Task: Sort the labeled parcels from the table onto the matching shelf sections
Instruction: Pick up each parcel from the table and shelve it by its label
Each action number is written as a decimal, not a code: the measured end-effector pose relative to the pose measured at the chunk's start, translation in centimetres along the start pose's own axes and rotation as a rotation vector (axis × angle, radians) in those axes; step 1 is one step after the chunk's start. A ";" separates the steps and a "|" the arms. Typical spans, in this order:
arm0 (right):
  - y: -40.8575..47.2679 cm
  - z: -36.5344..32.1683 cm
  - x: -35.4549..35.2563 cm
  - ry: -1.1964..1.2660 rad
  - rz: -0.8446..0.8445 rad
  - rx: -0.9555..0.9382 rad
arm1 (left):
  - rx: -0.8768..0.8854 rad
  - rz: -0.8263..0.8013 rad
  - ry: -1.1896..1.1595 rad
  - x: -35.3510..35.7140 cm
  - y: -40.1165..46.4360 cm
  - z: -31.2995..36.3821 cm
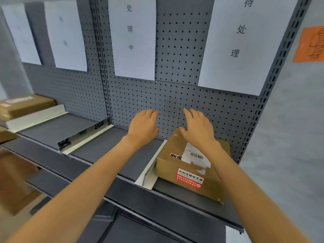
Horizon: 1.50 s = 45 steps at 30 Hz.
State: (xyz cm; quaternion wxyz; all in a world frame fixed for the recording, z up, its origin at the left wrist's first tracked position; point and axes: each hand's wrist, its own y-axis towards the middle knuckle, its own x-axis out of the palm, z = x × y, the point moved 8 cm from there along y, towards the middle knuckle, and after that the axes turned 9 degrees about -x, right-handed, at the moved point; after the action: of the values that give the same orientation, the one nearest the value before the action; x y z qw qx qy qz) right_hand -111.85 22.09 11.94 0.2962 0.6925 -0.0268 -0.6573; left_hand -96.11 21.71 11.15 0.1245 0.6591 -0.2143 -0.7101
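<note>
A brown cardboard parcel with a white shipping label, black handwriting and a red sticker lies flat in the rightmost section of the grey shelf, under a paper sign with three black characters. My right hand hovers just above the parcel's far end with straight fingers, holding nothing. Beside it, my left hand is spread open above the neighbouring section, left of a white divider. That section sits under a second paper sign.
A grey pegboard backs the shelf. Two more white dividers split the sections to the left. Another brown parcel lies in the far-left section. Two blurred paper signs hang above there. Brown boxes show below at left.
</note>
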 end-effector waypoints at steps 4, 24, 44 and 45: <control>1.7 -5.1 0.4 0.021 0.001 -0.104 | -0.072 0.008 0.080 -1.6 -2.0 -4.9; 10.0 -45.7 2.4 0.177 -0.030 -0.581 | -0.537 0.029 0.292 -12.6 -20.8 -43.8; 13.7 -83.7 10.7 0.363 -0.046 -1.070 | -1.053 0.036 0.429 -16.7 -40.9 -72.1; 14.2 -85.1 11.2 0.378 -0.043 -1.095 | -1.072 0.037 0.444 -16.7 -41.1 -73.2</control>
State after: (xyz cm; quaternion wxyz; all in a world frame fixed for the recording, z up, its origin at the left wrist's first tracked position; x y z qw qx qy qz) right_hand -26.52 37.48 4.88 0.5973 0.5442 0.3846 -0.4462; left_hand -17.65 55.15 3.80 0.4952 0.6332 0.1951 -0.5619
